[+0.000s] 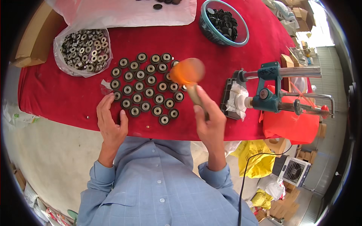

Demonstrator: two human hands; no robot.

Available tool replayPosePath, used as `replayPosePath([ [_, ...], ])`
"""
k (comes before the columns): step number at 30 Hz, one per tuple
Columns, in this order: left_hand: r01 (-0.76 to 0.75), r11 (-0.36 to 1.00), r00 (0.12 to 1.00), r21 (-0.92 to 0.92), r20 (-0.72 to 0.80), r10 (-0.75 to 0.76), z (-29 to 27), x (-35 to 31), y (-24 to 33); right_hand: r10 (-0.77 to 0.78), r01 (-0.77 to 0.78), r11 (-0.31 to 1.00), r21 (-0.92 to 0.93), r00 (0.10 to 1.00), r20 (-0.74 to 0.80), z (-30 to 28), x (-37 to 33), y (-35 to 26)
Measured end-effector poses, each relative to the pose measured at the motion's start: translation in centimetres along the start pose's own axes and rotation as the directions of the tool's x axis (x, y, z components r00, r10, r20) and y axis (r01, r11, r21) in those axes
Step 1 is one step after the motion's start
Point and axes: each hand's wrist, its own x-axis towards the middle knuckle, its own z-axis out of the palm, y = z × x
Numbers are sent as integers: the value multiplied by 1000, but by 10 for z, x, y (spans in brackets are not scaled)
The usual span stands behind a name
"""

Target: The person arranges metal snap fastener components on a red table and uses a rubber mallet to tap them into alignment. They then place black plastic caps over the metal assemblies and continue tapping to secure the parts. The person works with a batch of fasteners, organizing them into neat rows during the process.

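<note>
My right hand (212, 124) is wrapped round the handle of a mallet (188, 71). Its orange head, smeared by motion, is over the right side of a group of black wheels (149, 92) and hides some of them. Each wheel has a metal bearing at its centre, and several lie flat in loose rows on the red cloth. At the group's lower left, my left hand (111, 120) lies with thumb and fingers apart. Its fingertips are close to the nearest wheel, next to a scrap of clear plastic (106, 85); whether they touch the wheel I cannot tell.
A plastic bag of metal bearings (83, 51) sits at the far left of the red-covered table (56, 96), beside a cardboard box (36, 35). Beyond the wheels stands a clear teal bowl (245, 37) of black parts. A green hand press (267, 94) stands on the right.
</note>
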Motion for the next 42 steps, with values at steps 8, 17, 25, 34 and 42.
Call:
replayPosePath([
  [8,8,1000,1000,7,-14,-8,1,-2,-2,28,-29,1000,13,999,36,-18,-5,-20],
  [17,-15,1000,1000,-3,8,15,0,-1,-1,110,-110,994,18,993,33,-10,-23,-2],
  [25,11,1000,1000,-27,20,-11,1,-1,-2,168,-163,983,-82,984,61,-23,-50,-5],
  [34,0,1000,1000,-15,10,1,1,-2,-3,50,-51,999,6,995,87,-21,-66,-24],
  [42,-29,999,1000,-32,0,29,0,-1,-4,40,-44,998,38,995,97,-28,-74,-12],
])
